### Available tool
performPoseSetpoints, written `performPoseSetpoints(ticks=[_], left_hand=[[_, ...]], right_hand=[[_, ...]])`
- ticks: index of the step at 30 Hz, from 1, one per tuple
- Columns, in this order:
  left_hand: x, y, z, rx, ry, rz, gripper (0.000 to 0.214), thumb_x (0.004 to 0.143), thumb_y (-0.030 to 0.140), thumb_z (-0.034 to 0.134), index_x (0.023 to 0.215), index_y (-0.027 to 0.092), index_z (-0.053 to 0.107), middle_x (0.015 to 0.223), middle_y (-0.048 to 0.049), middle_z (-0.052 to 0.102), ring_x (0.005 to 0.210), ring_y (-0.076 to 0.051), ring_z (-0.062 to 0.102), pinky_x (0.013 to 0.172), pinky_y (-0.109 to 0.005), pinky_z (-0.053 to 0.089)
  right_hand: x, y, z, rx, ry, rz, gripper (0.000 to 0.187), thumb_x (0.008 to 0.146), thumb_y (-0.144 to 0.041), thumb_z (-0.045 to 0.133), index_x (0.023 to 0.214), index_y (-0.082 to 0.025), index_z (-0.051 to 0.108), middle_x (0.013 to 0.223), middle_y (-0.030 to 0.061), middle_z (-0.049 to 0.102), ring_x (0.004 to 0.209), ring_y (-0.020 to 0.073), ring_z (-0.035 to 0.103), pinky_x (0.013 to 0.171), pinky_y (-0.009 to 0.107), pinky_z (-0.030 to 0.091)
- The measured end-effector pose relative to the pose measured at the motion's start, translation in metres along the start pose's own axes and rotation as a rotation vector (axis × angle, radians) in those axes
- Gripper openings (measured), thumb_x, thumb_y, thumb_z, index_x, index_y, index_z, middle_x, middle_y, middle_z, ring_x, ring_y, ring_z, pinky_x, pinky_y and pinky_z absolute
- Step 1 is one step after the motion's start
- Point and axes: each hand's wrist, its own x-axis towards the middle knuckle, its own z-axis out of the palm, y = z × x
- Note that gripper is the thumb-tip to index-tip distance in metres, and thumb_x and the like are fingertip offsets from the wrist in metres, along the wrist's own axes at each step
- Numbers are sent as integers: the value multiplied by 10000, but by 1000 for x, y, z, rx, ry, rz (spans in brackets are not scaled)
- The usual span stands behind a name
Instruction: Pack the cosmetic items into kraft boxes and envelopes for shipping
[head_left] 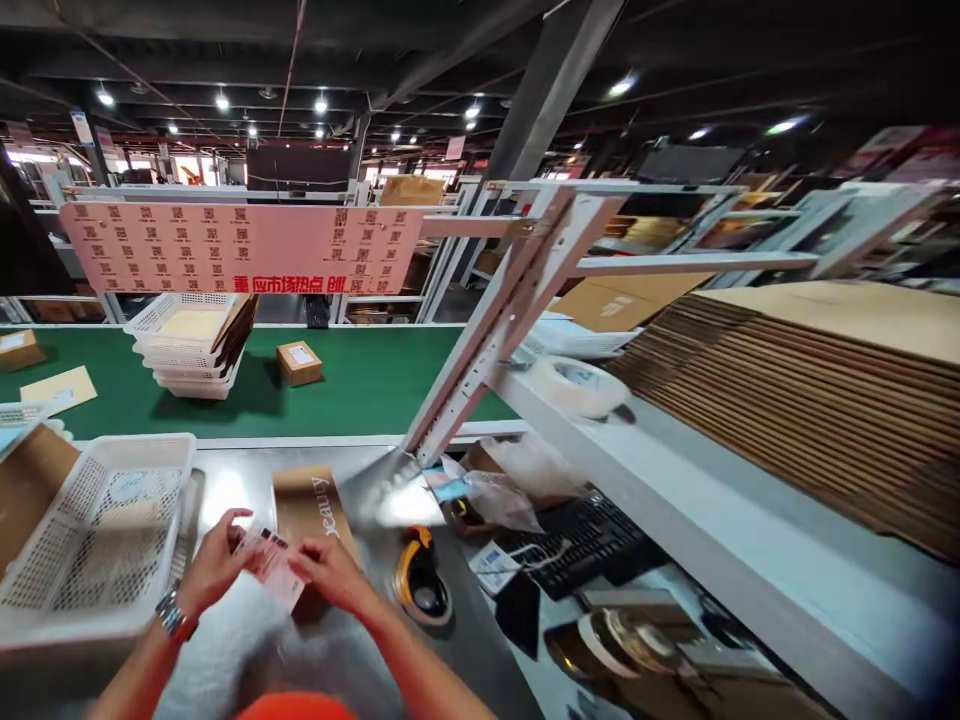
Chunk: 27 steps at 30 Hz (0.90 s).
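Note:
Between my two hands is a small printed label sheet (279, 572), pinkish white with dark print along its upper edge. My left hand (217, 560) pinches its left side, a metal watch on that wrist. My right hand (330, 570) grips the sheet's right side, fingers closed. Behind and partly under them, a brown cardboard box (304, 497) with "beauty" lettering lies on the metal table (247, 660); its near part is hidden by the hands and sheet. Right of my right hand sits a yellow-and-black tape dispenser (420, 580).
A white perforated basket (112, 540) stands at the left. Beyond the table runs a green conveyor (360, 380) carrying stacked baskets (191, 345) and a small carton (298, 363). On the right, a shelf bears flattened cardboard (787, 410) above a black keyboard (585, 540).

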Motion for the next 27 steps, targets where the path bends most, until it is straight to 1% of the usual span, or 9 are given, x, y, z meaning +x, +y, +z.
performPoseSetpoints(ticks=[2,4,6,8,10,13,16,22,27], left_hand=[[2,5,20,-154,-14,-21,626,766,625,766,1242,225,694,942,-53,760,876,-234,711,729,-315,544],[3,7,45,-231,-139,-55,598,751,663,783,1104,181,745,969,-96,786,872,-241,719,701,-314,547],[1,7,70,-252,-223,-115,561,756,682,785,932,149,764,893,-122,795,823,-249,726,681,-324,547],[0,6,88,-292,-201,-162,566,765,693,776,860,135,758,834,-133,793,790,-255,738,687,-334,553],[-3,5,98,-382,-157,-181,588,740,703,790,870,131,754,846,-139,801,779,-254,752,690,-332,557],[-6,4,103,-508,-122,-185,601,677,691,848,876,133,748,851,-139,811,744,-237,754,665,-310,552],[-9,5,103,-565,-127,-190,580,655,658,890,859,134,746,842,-143,820,730,-233,755,647,-300,551],[-12,10,104,-554,-136,-202,582,640,633,919,884,130,759,855,-146,830,752,-256,776,653,-312,556],[-13,13,103,-534,-153,-191,611,672,664,885,911,114,770,881,-169,830,782,-271,782,672,-330,546]], right_hand=[[-9,4,0,194,173,88,552,740,-765,785,700,-216,747,655,-12,684,656,185,617,686,318,509],[-17,5,1,358,279,159,639,655,-825,814,769,-198,769,717,18,736,687,205,661,712,343,541],[-25,4,0,482,296,206,694,603,-833,847,836,-182,786,774,45,776,719,225,702,745,372,575],[-35,4,-2,590,293,237,703,581,-800,889,888,-173,798,801,58,796,741,234,732,759,377,590],[-46,5,-5,674,298,259,680,601,-747,918,933,-163,811,805,70,806,761,233,752,747,349,585],[-63,10,-10,735,320,281,581,642,-659,946,913,-161,816,841,91,820,794,215,761,714,299,566],[-72,13,-12,754,340,291,510,645,-602,962,876,-172,814,880,89,829,795,195,754,694,277,556],[-74,18,-9,739,328,284,506,619,-598,976,863,-187,811,870,86,831,784,198,746,673,283,532],[-72,23,-9,680,336,270,547,591,-667,962,810,-187,813,831,67,813,734,175,709,677,286,515]])
